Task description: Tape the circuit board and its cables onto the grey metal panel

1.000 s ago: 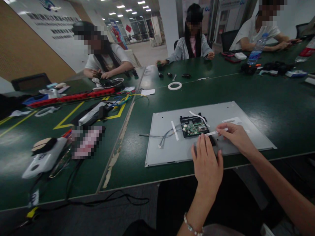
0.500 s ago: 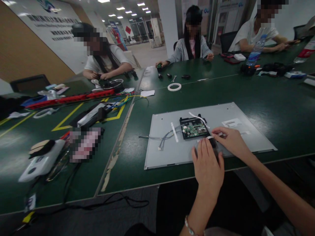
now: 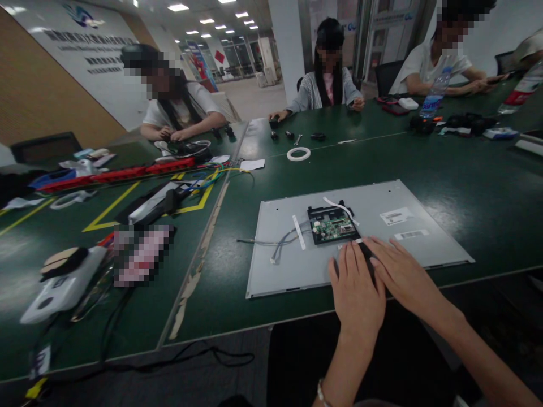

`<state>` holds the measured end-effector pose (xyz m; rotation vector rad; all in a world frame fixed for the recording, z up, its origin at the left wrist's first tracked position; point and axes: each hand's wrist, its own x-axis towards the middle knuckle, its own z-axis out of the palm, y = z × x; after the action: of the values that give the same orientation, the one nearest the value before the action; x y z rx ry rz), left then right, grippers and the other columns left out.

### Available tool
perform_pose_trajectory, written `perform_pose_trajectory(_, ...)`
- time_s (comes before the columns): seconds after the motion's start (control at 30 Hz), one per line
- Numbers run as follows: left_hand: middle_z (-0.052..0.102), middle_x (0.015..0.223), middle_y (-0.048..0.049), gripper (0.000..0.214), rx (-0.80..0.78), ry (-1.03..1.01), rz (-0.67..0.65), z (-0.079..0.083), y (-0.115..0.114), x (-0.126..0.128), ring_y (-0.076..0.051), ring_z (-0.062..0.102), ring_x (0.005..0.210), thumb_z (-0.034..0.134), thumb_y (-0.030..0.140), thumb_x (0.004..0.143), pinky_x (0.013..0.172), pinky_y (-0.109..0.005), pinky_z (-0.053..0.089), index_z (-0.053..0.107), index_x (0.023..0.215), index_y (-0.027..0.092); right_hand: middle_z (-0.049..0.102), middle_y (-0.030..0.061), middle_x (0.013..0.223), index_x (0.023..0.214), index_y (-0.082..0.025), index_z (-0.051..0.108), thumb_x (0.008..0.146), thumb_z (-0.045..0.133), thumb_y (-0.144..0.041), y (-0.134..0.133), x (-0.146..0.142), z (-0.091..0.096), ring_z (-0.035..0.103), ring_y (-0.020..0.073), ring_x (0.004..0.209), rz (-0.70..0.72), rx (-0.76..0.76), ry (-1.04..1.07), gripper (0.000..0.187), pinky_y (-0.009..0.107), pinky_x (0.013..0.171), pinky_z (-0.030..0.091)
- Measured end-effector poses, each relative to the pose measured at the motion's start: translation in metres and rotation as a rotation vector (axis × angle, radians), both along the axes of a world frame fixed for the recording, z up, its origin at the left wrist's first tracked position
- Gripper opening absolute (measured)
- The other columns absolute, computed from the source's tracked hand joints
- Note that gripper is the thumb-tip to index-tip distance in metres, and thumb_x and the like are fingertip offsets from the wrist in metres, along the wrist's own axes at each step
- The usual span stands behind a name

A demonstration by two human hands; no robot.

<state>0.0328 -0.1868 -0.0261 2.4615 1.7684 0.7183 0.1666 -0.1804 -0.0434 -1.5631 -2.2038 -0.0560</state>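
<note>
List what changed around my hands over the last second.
Your right hand came in toward the left hand, from pinching a white tape strip to lying with fingers extended; the lower barcode label now shows fully. The left hand, circuit board and gray panel stayed put.

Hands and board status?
Left hand, right hand together by the black-framed green circuit board; grip unclear. Board on flat grey rectangular panel. Curved white strip across frame's upper right; hands hide what's beneath.
</note>
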Motion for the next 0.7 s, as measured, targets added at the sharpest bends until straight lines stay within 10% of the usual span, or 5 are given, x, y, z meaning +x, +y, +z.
perform_pose_trajectory(0.7, 0.047, 0.144, -0.0118, 0.052, -0.005, 0.008, 0.018, 0.001, 0.0, 0.0, -0.028, 0.036, 0.137, 0.04, 0.034, 0.095, 0.111, -0.054, 0.033, 0.04, 0.142, 0.011, 0.05, 0.0061, 0.136, 0.138, -0.014, 0.047, 0.1, 0.029, -0.034, -0.004, 0.01, -0.011, 0.042, 0.0214, 0.13, -0.095, 0.057, -0.033, 0.047, 0.043, 0.111, 0.033)
